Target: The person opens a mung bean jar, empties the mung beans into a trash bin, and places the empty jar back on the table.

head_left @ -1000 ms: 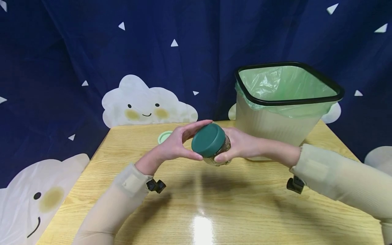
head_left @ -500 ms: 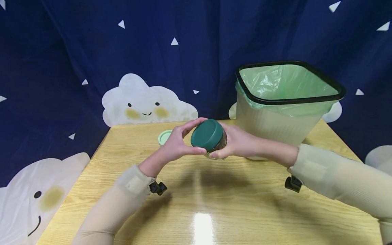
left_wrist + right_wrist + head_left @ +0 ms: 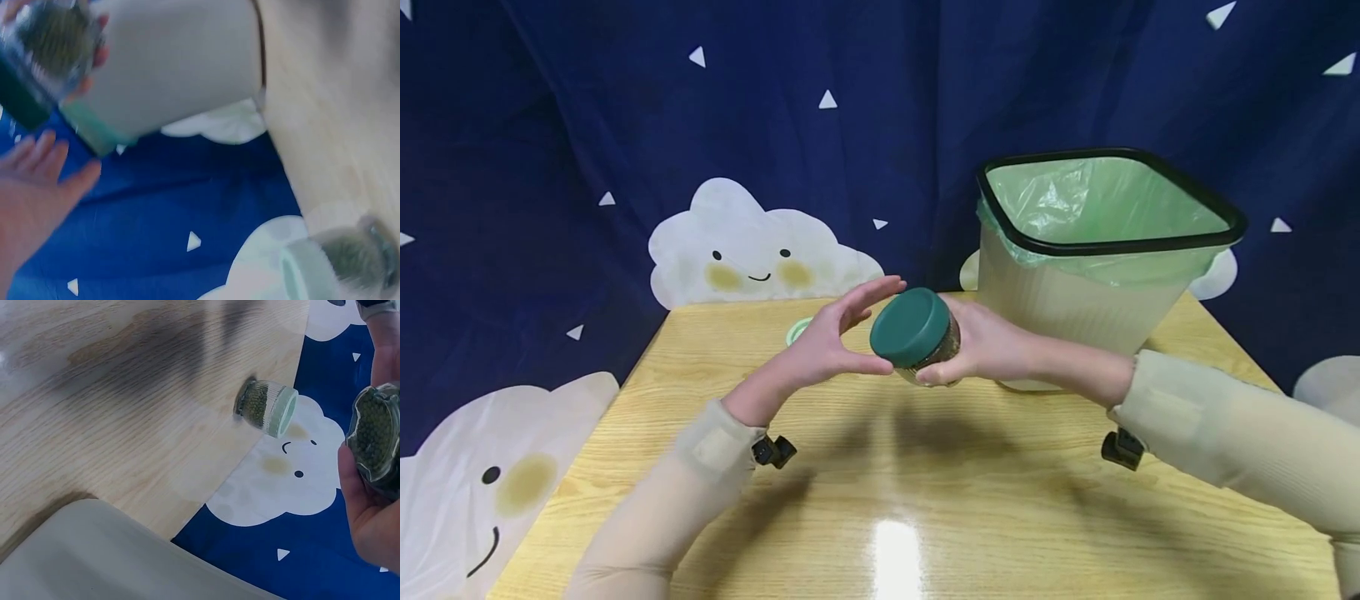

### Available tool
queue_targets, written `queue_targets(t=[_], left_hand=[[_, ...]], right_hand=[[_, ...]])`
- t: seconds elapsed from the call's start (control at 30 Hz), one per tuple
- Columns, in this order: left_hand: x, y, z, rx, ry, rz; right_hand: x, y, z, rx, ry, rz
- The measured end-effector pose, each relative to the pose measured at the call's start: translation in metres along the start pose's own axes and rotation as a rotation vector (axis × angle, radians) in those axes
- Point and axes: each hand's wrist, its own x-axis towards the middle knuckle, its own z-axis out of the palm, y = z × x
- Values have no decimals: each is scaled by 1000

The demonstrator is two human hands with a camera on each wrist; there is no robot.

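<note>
Above the table, my right hand (image 3: pixel 992 346) grips a clear jar (image 3: pixel 951 343) by its side, tilted so that its dark green lid (image 3: pixel 910 327) faces up and to the left. Small green grains fill the jar, clearest in the right wrist view, where the jar's base (image 3: pixel 375 434) shows. My left hand (image 3: pixel 827 342) is beside the lid with thumb and fingers spread. In the left wrist view its fingers (image 3: pixel 44 156) are apart from the jar. Behind the left hand, mostly hidden in the head view, stands a second jar (image 3: pixel 265 407) with a light green lid.
A white bin (image 3: pixel 1067 321) with a black rim and a green plastic liner stands at the table's back right, just behind my right forearm. The wooden table (image 3: pixel 1000 500) ends at a dark blue curtain (image 3: pixel 910 125) with clouds and triangles.
My left hand has loosened from the dark green lid, its fingers spreading away to the left. My right hand still holds the jar, which has risen slightly in the head view.
</note>
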Motion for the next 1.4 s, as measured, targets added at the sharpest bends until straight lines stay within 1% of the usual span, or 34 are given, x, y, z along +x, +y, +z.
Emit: queue_targets(t=[0.13, 0.2, 0.27, 0.3, 0.37, 0.43, 0.57, 0.67, 0.77, 0.9, 1.03, 1.13, 1.2, 1.3, 1.4], left_hand=[[2, 1, -10, -19, -134, 54], [4, 2, -11, -35, -182, 79], [5, 3, -10, -54, -212, 92], [5, 3, -9, -59, -216, 93], [5, 3, -7, -53, -202, 88], [4, 2, -4, -19, -159, 72], [2, 2, 3, 73, -54, 36], [0, 4, 6, 122, -18, 18], [0, 6, 5, 124, -42, 14], [1, 9, -1, 68, -132, 9], [2, 10, -6, 44, -214, 20], [3, 11, -6, 40, -247, 45], [4, 12, -6, 29, -260, 61], [4, 13, -5, 26, -251, 67], [3, 14, -3, 70, -202, 36]], right_hand=[[-1, 1, -2, -13, -49, -31], [-1, 1, -3, -5, -88, -41], [0, 0, -3, 13, -128, -46], [0, 0, -3, 21, -143, -49], [0, 0, -2, 31, -163, -47], [0, 0, -2, 29, -166, -41], [-1, -1, -3, 4, -145, -31], [-2, -1, -3, -14, -127, -31], [-3, -1, -4, -24, -117, -31], [-4, 0, -5, -22, -121, -35], [-4, 0, -6, -4, -151, -48], [-4, 0, -5, 30, -188, -59], [-4, 0, -4, 44, -203, -62], [-3, 0, -3, 56, -207, -58], [-3, 1, -2, 50, -197, -58]])
